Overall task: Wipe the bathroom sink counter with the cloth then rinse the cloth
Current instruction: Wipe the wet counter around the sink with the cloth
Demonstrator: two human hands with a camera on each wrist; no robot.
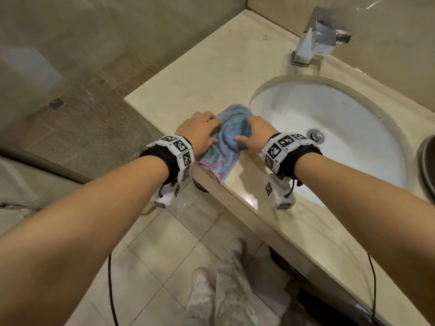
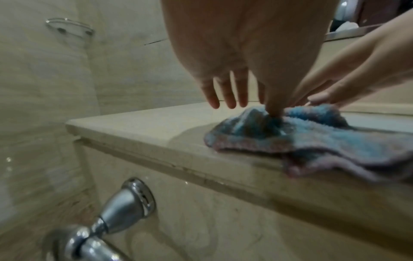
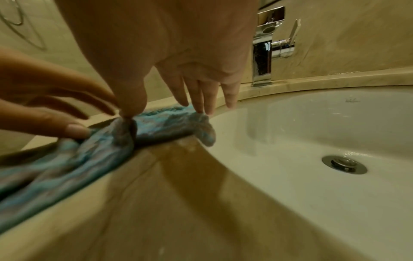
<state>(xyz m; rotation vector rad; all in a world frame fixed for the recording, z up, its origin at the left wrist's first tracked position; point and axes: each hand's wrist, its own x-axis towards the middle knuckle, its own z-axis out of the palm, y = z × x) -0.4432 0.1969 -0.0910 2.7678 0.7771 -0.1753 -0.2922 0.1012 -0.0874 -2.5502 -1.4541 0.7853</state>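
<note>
A blue and pink striped cloth point(image 1: 220, 158) lies bunched on the beige stone counter point(image 1: 211, 74), at its front edge just left of the white basin point(image 1: 341, 118). One corner hangs over the edge. My left hand point(image 1: 200, 130) is on the cloth's left side; in the left wrist view its thumb presses into the cloth point(image 2: 335, 137) while the straight fingers point(image 2: 242, 95) hover over the counter point(image 2: 145, 127). My right hand point(image 1: 256, 130) rests on the cloth's right side, where the thumb pushes a fold of the cloth point(image 3: 161, 123) and straight fingertips point(image 3: 201, 106) touch its far edge.
A chrome faucet point(image 1: 315, 41) stands behind the basin, with the drain point(image 1: 315, 135) at the bottom. A glass shower partition and tiled floor lie to the left. A chrome bar bracket point(image 2: 125, 199) sits under the counter front. A dark round object point(image 1: 426, 165) shows at the right edge.
</note>
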